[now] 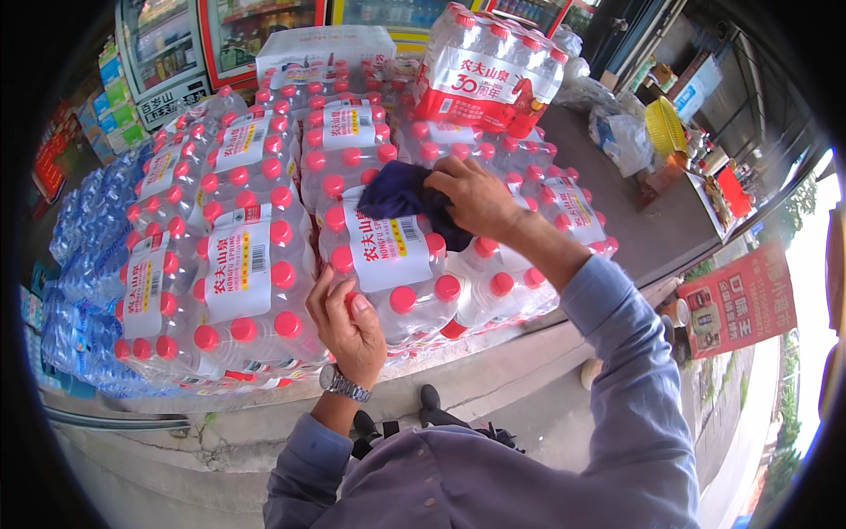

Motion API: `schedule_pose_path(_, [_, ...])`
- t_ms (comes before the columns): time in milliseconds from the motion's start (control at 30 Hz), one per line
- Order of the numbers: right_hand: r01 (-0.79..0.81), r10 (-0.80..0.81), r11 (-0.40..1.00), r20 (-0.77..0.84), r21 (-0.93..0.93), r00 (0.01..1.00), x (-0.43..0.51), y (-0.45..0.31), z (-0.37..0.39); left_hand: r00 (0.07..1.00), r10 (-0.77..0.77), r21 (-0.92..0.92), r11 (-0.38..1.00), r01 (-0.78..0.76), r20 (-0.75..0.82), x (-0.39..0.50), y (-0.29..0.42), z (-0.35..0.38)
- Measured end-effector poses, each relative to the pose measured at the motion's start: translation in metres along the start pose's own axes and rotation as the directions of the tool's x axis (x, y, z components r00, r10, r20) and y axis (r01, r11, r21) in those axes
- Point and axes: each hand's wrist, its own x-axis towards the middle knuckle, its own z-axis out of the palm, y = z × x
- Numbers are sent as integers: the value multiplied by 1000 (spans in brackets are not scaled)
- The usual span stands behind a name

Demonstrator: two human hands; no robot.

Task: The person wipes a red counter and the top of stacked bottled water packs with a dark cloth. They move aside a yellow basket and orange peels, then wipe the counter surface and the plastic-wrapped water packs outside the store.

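My right hand (472, 195) clutches a dark navy cloth (396, 192), which lies bunched over a shrink-wrapped pack of water bottles (390, 254). The pack has red caps and a white printed label with a yellow strip. At its near left corner, my left hand (350, 324) grips the pack, thumb and fingers about a red cap (352, 304). A metal-band watch (344, 383) is on my left wrist. Similar packs (238, 258) stand close together on the left, and another pack (575, 205) is at the right.
An upright bottle pack (489, 79) stands on top at the back, near a wrapped white carton (324, 46). Blue-tinted bottle packs (99, 264) are stacked at far left. Drinks fridges (165, 59) line the back. A concrete step (264, 423) runs before my feet; a red sign (740, 297) stands right.
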Motion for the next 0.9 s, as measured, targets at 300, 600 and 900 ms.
schedule_pose_path(300, [-242, 241, 970, -47, -17, 969, -61, 89, -35, 999, 9, 29, 1000, -8, -40, 0, -1, 2])
schedule_pose_path(600, [-50, 86, 994, -387, 100, 918, -146, -31, 1, 999, -51, -21, 998, 51, -16, -3, -2, 4])
schedule_pose_path(900, [-63, 547, -311, 233, 948, 804, -169, -29, -29, 1000, -24, 9, 1000, 24, -13, -4, -6, 3])
